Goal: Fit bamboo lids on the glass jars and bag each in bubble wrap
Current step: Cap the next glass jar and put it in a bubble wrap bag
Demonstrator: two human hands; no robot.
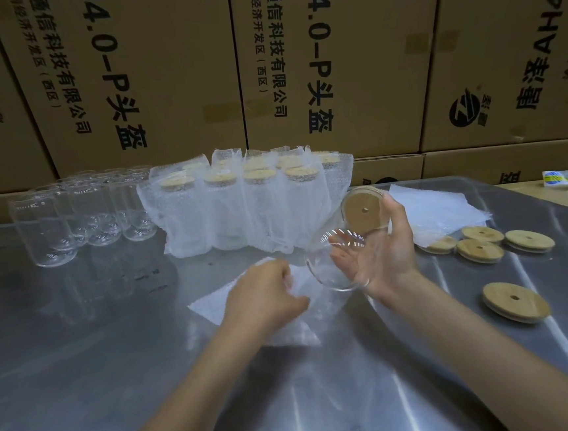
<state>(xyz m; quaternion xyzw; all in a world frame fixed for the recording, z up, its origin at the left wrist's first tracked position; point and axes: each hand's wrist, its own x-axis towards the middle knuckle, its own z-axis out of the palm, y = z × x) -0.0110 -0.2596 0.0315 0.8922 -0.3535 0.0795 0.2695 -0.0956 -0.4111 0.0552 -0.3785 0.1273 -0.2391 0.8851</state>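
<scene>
— Nine or so bagged jars (241,212) stand finished along the far edge of the table (80,336), bamboo tops showing through the open bubble wrap, though the back row is hard to count.

— And the unfinished stock?

— Plenty! A cluster of bare glass jars (80,216) waits at the far left corner, no lids on them. Five loose lids (516,302) lie along the right side.

— What's in play now?

— The right hand (382,251) cradles a lidded jar (343,244) tipped on its side above the table's middle, fingers curled round the glass. The left hand (265,292) pinches a bubble-wrap bag (252,335) lying flat just beside it.

— So lid fitted, bagging next?

— That's my read. More flat bags (440,208) sit toward the far right, so a long run remains.
</scene>
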